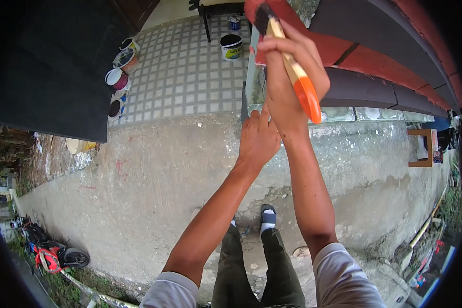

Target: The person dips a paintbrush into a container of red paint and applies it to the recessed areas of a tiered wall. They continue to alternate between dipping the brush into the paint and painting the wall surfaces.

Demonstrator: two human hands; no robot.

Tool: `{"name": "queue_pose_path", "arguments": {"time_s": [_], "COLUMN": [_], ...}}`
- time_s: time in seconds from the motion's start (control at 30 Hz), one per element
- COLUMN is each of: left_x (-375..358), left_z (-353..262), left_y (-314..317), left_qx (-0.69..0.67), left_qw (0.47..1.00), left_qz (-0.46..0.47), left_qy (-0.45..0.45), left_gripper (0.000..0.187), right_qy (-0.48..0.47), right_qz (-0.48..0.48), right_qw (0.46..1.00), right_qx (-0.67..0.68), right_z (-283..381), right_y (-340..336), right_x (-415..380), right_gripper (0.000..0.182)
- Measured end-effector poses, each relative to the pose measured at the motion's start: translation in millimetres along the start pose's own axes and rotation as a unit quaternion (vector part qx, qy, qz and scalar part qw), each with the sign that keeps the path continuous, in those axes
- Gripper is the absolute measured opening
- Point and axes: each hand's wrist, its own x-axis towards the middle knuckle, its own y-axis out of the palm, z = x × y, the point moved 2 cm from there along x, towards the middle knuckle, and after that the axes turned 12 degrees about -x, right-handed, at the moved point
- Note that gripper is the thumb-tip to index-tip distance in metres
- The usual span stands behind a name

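My right hand [284, 105] is closed around the handle of a paintbrush [294, 69], which is pale wood with an orange end. The brush's dark bristles are raised against a red-painted surface [285, 11] at the top of the view. Lower down, my left hand [260, 138] reaches to the pale green edge of the structure, with its fingers stretched forward. The index finger lies close beside my right wrist. Nothing shows in the left hand, though its fingertips are partly hidden.
Red and dark grey bands [364, 54] run along the right. A paint bucket [231, 47] stands on the tiled floor [174, 77], with several more by the dark panel [46, 77] at left. A wooden stool [422, 148] stands right; a red motorcycle [49, 256] is lower left.
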Motion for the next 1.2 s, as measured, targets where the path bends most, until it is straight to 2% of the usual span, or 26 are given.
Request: {"name": "queue_pose_path", "arguments": {"time_s": [0.13,0.17,0.3,0.33,0.4,0.5,0.53,0.57,0.6,0.63,0.67,0.7,0.8,0.83,0.9,1.0,1.07,1.13,1.2], "left_x": [9,10,15,16,18,19,18,18,19,18,25,35,14,12,19,21,21,20,18], "left_z": [-9,-10,-21,-23,-25,-29,-29,-29,-28,-25,-33,-49,-11,-11,-27,-32,-31,-30,-27], "left_y": [-11,-12,-26,-27,-26,-23,-21,-18,-15,-11,-18,-31,3,8,1,-3,-3,-1,3], "left_qx": [0.028,0.03,0.055,0.061,0.062,0.05,0.04,0.031,0.023,0.035,-0.101,-0.233,-0.234,-0.099,0.023,0.015,0.026,0.01,0.021], "left_qw": [0.999,0.999,0.998,0.996,0.996,0.998,0.999,0.999,0.998,0.998,0.989,0.96,0.958,0.988,0.997,0.998,0.998,0.996,0.998], "left_qz": [0.019,0.019,0.028,0.044,0.049,0.019,0.008,-0.003,-0.015,-0.011,-0.018,-0.022,0.036,0.009,-0.055,-0.02,-0.018,-0.002,-0.044], "left_qy": [-0.033,-0.032,-0.03,-0.038,-0.042,-0.025,-0.034,-0.042,-0.05,-0.056,-0.106,-0.157,-0.162,-0.116,-0.04,-0.049,-0.057,-0.094,-0.046], "left_gripper": [0.085,0.087,0.095,0.096,0.098,0.097,0.095,0.093,0.09,0.085,0.085,0.086,0.09,0.091,0.094,0.098,0.097,0.097,0.097], "right_qy": [0.084,0.079,-0.022,-0.022,0.045,-0.075,-0.087,-0.093,-0.074,-0.031,0.011,0.006,0.049,0.052,0.044,0.064,0.096,0.041,0.057], "right_qz": [0.008,-0.012,-0.043,-0.067,-0.14,-0.168,-0.121,-0.121,-0.077,-0.093,-0.028,-0.003,0.088,0.045,-0.026,-0.13,-0.172,-0.139,-0.076], "right_qw": [0.996,0.996,0.993,0.988,0.979,0.946,0.957,0.962,0.976,0.98,0.994,0.998,0.993,0.997,0.998,0.978,0.97,0.979,0.991], "right_qx": [0.021,0.026,-0.112,-0.134,-0.139,-0.267,-0.25,-0.228,-0.191,-0.175,-0.102,-0.067,0.054,0.022,-0.047,-0.152,-0.141,-0.146,-0.096], "right_z": [-4,-5,-39,-47,-62,-94,-95,-82,-69,-62,-47,-37,-40,-55,-91,-126,-130,-126,-105], "right_y": [-9,-11,-44,-57,-80,-100,-94,-76,-62,-44,-37,-32,-35,-41,-64,-108,-116,-97,-65], "right_x": [7,6,9,11,19,28,26,20,10,-5,-15,-23,-37,-39,-35,-22,-16,-22,-44], "right_gripper": [0.018,0.017,0.01,0.012,0.013,0.013,0.014,0.013,0.012,0.014,0.015,0.015,0.014,0.013,0.013,0.016,0.015,0.015,0.012]}}
